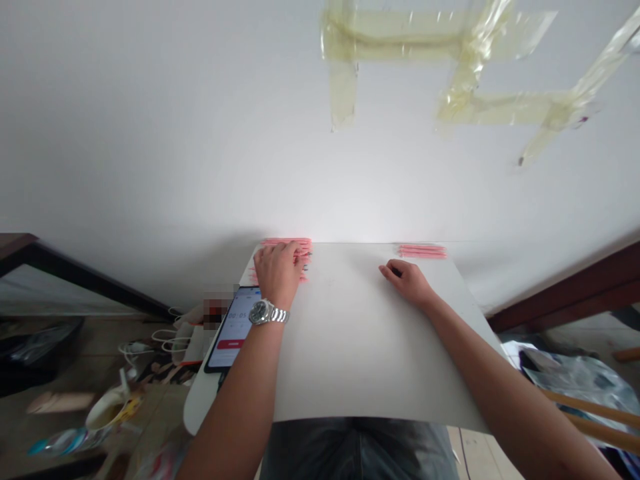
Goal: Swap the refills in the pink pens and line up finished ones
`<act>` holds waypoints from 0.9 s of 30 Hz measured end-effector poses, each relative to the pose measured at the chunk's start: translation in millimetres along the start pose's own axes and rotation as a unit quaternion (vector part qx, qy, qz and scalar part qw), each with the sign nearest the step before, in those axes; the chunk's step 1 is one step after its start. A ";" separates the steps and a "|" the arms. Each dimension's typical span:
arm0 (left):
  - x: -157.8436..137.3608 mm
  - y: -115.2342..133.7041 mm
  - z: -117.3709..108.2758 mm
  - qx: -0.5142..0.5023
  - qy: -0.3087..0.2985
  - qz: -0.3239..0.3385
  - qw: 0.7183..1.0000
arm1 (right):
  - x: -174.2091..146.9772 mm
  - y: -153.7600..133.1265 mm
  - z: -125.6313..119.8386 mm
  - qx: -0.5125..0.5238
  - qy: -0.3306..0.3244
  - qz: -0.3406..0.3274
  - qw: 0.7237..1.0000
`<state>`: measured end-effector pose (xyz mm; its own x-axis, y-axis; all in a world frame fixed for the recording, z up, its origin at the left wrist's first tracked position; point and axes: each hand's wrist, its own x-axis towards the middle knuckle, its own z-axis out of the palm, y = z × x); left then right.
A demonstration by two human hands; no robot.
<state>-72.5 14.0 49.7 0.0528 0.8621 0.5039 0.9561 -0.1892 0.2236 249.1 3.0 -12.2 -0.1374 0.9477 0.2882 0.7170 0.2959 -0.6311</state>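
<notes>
My left hand (278, 268), with a metal watch (264, 311) on its wrist, rests over a pile of thin pink pen-like sticks (287, 241) at the table's back left corner. Its fingers curl down onto the sticks, some of which show small dark tips. How many it grips is hidden. At the back right lies a smaller row of the same pink sticks (423, 251), side by side against the wall. My right hand (406, 280) hovers or rests just in front of that row, fingers curled in, with nothing visible in them.
A phone (231, 333) showing a timer lies on the white table (345, 360) beside my left forearm. The wall (200, 133) borders the back edge. On the floor at left are white cables (170, 340) and a cup (107, 407); plastic bags (585, 380) lie at right.
</notes>
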 end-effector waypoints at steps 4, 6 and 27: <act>1.7 14.6 -10.4 -0.087 0.031 0.044 0.995 | 0.2 0.8 0.9 0.001 -0.001 -0.002 1.000; 1.0 22.7 -10.7 -0.149 0.050 0.046 0.987 | 0.5 1.7 1.6 -0.001 -0.003 -0.004 1.000; -14.1 61.3 64.1 -0.769 -0.070 -0.199 0.604 | -16.3 -51.9 9.2 0.211 -0.076 0.011 0.974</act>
<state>3.9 20.3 2.8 0.0340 0.9942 0.1025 -0.4908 -0.0727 0.8682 207.9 -26.7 9.2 -0.2480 0.9517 0.1809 0.3797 0.2673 -0.8856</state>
